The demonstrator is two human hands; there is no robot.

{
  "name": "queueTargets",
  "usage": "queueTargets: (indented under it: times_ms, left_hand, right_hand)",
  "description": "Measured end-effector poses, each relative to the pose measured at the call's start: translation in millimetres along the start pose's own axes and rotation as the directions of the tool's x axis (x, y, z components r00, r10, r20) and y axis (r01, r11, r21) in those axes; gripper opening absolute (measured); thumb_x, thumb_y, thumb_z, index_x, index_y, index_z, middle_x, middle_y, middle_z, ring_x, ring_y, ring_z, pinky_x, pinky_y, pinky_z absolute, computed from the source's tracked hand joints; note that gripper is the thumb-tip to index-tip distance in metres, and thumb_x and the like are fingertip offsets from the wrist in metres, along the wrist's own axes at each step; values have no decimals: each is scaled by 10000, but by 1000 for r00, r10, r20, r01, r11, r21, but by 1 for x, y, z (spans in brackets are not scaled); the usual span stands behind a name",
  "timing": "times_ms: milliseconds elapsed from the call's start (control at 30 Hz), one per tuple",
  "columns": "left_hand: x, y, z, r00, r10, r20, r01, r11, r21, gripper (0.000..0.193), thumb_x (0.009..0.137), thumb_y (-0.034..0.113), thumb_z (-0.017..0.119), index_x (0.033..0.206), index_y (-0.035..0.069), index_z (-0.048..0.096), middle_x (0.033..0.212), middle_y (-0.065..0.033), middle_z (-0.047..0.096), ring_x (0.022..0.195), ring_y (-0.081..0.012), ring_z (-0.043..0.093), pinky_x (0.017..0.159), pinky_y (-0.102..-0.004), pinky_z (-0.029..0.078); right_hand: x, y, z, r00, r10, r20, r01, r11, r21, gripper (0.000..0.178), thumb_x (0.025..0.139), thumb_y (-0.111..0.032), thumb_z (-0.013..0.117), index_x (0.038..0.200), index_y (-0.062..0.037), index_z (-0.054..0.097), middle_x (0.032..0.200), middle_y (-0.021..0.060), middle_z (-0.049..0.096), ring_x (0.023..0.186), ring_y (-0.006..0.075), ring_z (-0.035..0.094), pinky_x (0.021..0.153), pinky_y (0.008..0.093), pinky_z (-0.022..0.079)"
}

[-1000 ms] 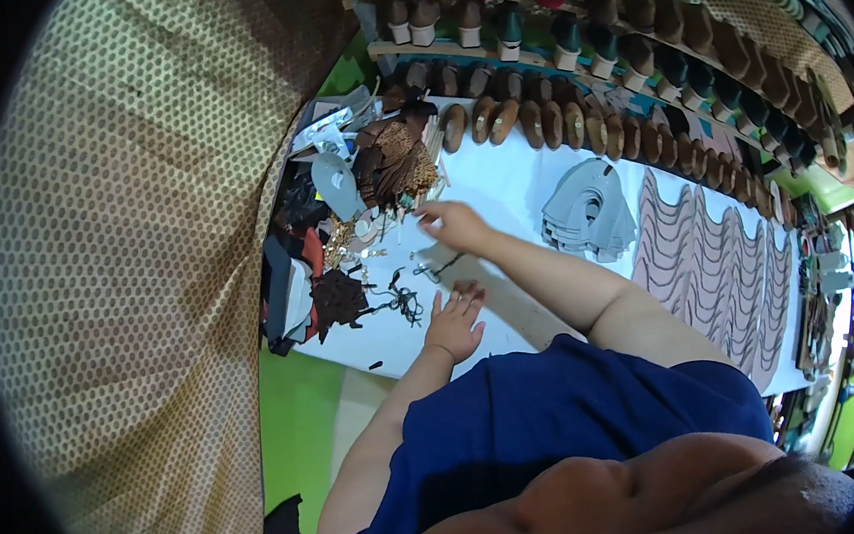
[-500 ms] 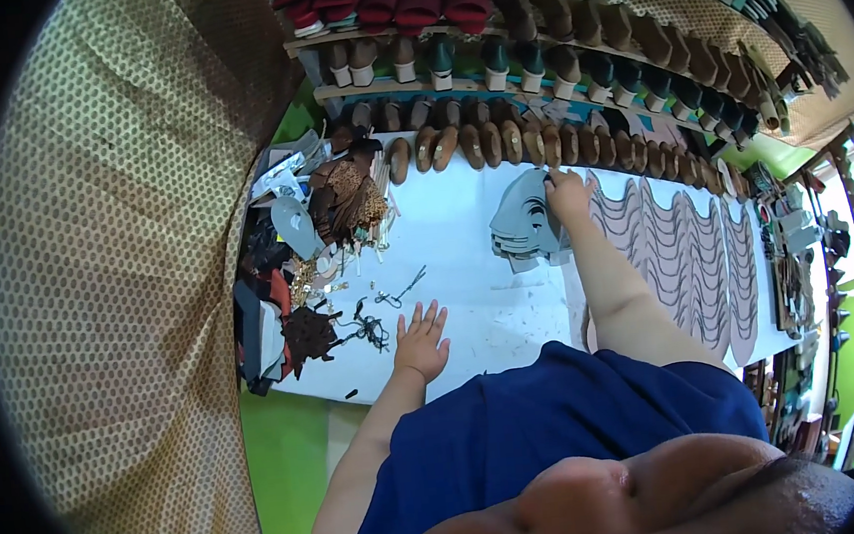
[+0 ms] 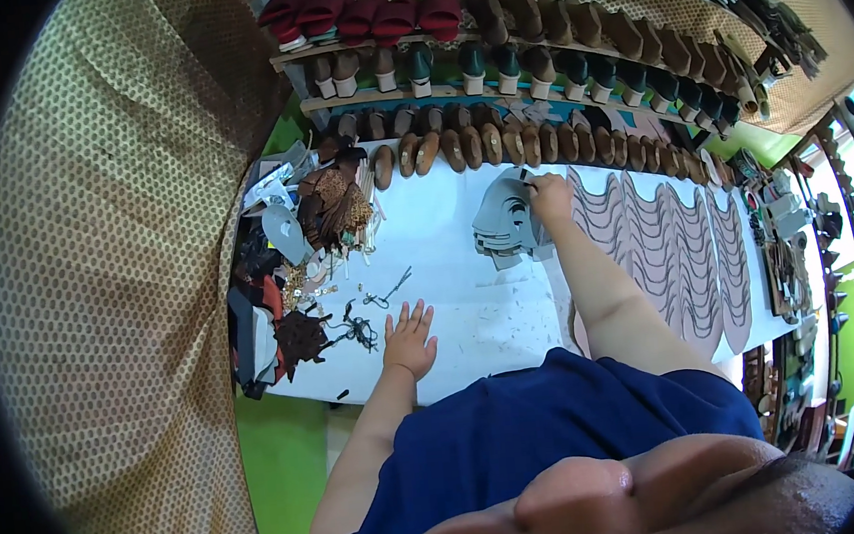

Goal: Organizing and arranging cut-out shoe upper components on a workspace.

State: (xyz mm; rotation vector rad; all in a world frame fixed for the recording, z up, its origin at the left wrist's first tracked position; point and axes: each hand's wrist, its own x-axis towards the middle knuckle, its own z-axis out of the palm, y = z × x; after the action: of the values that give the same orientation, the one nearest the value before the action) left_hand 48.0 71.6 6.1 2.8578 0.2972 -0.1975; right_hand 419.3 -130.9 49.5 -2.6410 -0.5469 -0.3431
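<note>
Touching grey pieces [image 3: 499,223], right hand [image 3: 551,198], left hand [image 3: 410,345] on white table [image 3: 434,231]

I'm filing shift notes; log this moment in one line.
left hand: palm down, white table | right hand: at upper edge of grey pieces

I'm in a shoemaking workshop. Shoe forms [image 3: 472,59] line the shelves [image 3: 366,99], and cut grey pieces [image 3: 499,217] lie on my white worktable [image 3: 429,229].

Grey pieces [image 3: 499,215], white table [image 3: 433,211], tan dotted curtain [image 3: 128,291]
</note>
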Motion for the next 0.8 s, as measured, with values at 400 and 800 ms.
queueTargets:
  times_ms: [400,800]
  left_hand:
    - [-5,4,-5,1000,-19,6,19,1000,-18,642,936,301,540,1538,193,342,1637,-34,252,1518,-267,185,1222,-514,99]
    - [1,7,0,1000,-12,-25,13,999,30,650,922,294,565,1531,218,350,1630,-15,269,1514,-254,200,1221,-515,110]
  right_hand:
    - [-66,-50,-133,900,-381,210,158,737,657,235,801,-58,582,1005,-6,684,873,150,679,774,285,646,769,345,520]
    - [-143,-108,-17,428,-758,492,634,640,434,368,866,-214,670,1229,-154,674,1168,100,688,1100,310,627,969,436,470]
